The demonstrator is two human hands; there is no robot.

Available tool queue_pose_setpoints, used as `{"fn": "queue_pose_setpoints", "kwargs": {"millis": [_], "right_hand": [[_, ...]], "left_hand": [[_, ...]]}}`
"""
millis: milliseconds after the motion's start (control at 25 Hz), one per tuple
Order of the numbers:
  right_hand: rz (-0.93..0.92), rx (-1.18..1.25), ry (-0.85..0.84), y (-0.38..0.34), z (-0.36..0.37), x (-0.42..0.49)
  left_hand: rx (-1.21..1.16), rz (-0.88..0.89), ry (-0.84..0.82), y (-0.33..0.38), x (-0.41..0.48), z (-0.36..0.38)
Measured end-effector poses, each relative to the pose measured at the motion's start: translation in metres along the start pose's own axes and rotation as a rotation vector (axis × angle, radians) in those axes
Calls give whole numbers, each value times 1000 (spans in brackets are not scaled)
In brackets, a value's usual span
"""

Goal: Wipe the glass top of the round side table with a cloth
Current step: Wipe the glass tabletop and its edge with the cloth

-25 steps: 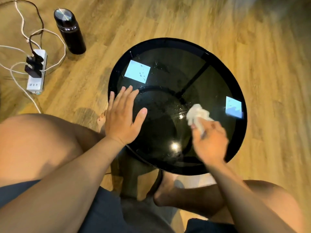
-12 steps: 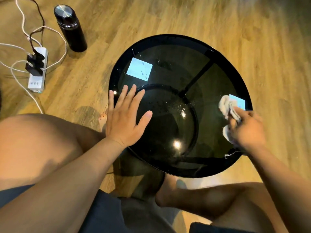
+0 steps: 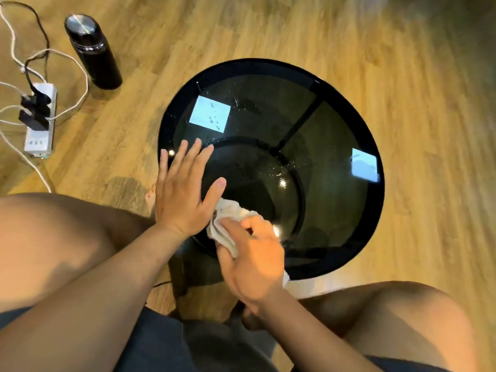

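Observation:
The round side table has a dark glass top with a black rim and stands on the wooden floor in front of me. My left hand lies flat on the glass at its left edge, fingers spread, holding nothing. My right hand grips a crumpled white cloth and presses it on the near-left part of the glass, right beside my left thumb. Water droplets sit on the glass near the centre and at the far left. Part of the cloth is hidden under my right palm.
A black flask stands on the floor at the far left. A white power strip with black plugs and trailing cables lies left of it. My bare knees flank the table's near side.
My right hand has swept the cloth from the glass's right edge across to the near-left side, beside my left hand. My left hand has stayed flat in place.

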State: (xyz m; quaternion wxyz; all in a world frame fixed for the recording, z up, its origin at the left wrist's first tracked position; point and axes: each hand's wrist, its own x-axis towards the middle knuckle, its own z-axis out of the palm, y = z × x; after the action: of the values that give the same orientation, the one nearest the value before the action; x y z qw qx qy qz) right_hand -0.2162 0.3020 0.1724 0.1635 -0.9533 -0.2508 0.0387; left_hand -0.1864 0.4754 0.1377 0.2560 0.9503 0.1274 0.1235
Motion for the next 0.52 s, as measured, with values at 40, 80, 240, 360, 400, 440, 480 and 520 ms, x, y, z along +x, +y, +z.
{"fn": "queue_pose_setpoints", "kwargs": {"millis": [40, 80, 240, 360, 400, 440, 480, 520], "right_hand": [[-79, 29, -50, -5, 1, -2], [-148, 15, -88, 4, -1, 0], [85, -165, -96, 111, -42, 15], [412, -235, -32, 205, -88, 44], [495, -221, 5, 220, -96, 52], [544, -223, 28, 226, -96, 56], [562, -239, 36, 222, -91, 55], [559, -250, 39, 212, -83, 50]], "left_hand": [[6, 12, -4, 0, 0, 1], [16, 20, -10, 0, 0, 1], [46, -3, -8, 1, 1, 1], [33, -15, 1, 2, 1, 1], [26, -17, 3, 1, 2, 2], [22, -19, 8, 1, 2, 2], [20, -21, 12, 0, 2, 2], [17, -23, 16, 0, 2, 3]]}}
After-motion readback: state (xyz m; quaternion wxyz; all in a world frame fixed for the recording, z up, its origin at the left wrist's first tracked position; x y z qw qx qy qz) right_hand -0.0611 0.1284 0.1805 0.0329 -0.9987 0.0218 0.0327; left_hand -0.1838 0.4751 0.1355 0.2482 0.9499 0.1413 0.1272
